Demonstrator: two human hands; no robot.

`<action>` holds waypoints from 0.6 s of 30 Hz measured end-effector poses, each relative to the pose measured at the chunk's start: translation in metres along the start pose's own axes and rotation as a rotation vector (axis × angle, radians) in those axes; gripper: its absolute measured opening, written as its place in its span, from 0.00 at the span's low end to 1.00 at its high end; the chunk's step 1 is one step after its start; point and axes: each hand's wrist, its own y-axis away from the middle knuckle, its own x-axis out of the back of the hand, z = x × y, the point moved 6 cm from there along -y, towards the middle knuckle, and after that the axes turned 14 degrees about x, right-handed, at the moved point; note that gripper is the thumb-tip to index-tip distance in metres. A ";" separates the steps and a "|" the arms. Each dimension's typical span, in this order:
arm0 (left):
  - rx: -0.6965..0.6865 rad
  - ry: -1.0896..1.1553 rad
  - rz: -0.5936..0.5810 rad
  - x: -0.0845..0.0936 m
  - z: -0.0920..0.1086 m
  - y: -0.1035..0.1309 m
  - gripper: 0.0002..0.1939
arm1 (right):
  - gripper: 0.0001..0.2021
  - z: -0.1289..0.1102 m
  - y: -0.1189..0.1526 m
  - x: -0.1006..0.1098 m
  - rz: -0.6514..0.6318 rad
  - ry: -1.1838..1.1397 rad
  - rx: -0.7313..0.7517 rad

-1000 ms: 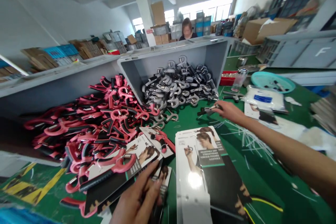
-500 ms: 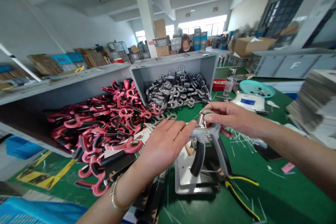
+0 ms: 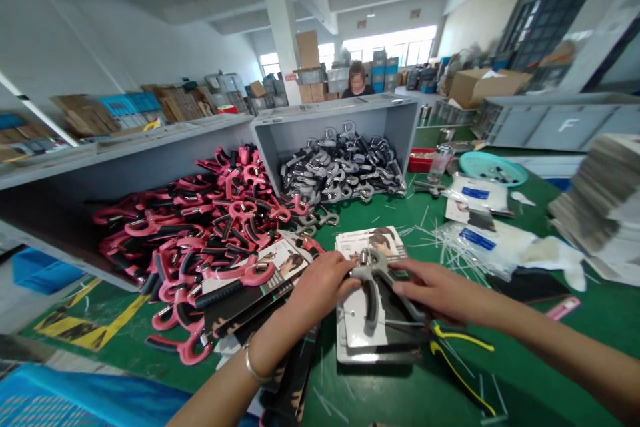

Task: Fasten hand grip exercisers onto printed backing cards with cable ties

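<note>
A grey hand grip strengthener (image 3: pixel 371 273) with black-padded handles rests over a stack of printed cards (image 3: pixel 350 340), its coil spring end pointing away from me. My left hand (image 3: pixel 320 290) pinches its left side between thumb and fingers. From the right, my right hand (image 3: pixel 440 290) holds the other handle, thumb nearer me and fingers beyond it. The lower end of that handle is partly hidden against the dark card print. Just right of the stack lie yellow-and-black handled pliers (image 3: pixel 457 367), their jaws hidden.
Pink hand grips (image 3: pixel 240 210) spill from a grey crate (image 3: pixel 150 140) on the left. Grey grips (image 3: pixel 340 167) fill a second crate (image 3: pixel 400 120) ahead. White plastic ties (image 3: pixel 465 257), clear bags (image 3: pixel 490 240) and a turquoise plate (image 3: pixel 520 177) lie at right. A person (image 3: pixel 357 83) sits beyond.
The grey hand grip has come down from above onto the card stack. My right hand has shifted from its spring end to the right handle, and my left hand has lowered with it.
</note>
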 end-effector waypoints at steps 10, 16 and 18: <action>0.099 0.526 -0.037 -0.011 0.003 -0.048 0.11 | 0.07 -0.026 0.007 -0.030 0.241 0.449 0.359; 0.064 0.583 0.085 -0.014 0.020 -0.023 0.07 | 0.04 -0.017 -0.013 -0.030 0.310 0.349 0.354; -0.004 0.486 0.154 -0.012 0.026 -0.010 0.09 | 0.05 -0.015 -0.016 -0.027 0.317 0.284 0.358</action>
